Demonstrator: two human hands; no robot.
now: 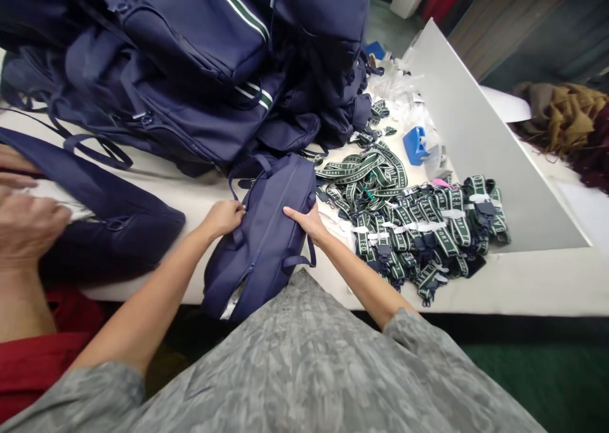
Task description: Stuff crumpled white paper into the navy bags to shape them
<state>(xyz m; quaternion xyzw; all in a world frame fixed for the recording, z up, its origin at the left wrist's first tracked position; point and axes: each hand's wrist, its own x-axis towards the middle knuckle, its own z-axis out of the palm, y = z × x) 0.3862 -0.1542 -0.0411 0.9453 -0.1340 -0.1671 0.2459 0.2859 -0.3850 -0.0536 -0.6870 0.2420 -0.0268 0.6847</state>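
Our left hand (226, 217), at the 10 o'clock side of a navy bag (276, 220), closes its fingertips on the bag's side beside a handle. Our right hand (307, 222) clasps the opposite side at 2 o'clock, thumb on top and fingers over the edge; the two hands are apart, with the bag between them. The bag lies at the front edge of a pale table (523, 287), in front of us, its zipper running lengthwise and a pale patch showing in the gap near its 7 o'clock end.

Counting from the bag, a heap of navy backpacks (190, 103), some with green-and-white stripes, rises from 10 to 12 o'clock. Loose green lettered straps (366, 173) lie tangled at 2 o'clock, and farther out the same way sits a blue dispenser (415, 146), near clear plastic wrapping (399, 87). Bundled straps (423, 227) with white bands fill 3 o'clock, before a slanting grey panel (490, 148). At 9 o'clock, a co-worker's hand (28, 220) holds white material (59, 198) at another navy bag (128, 236).
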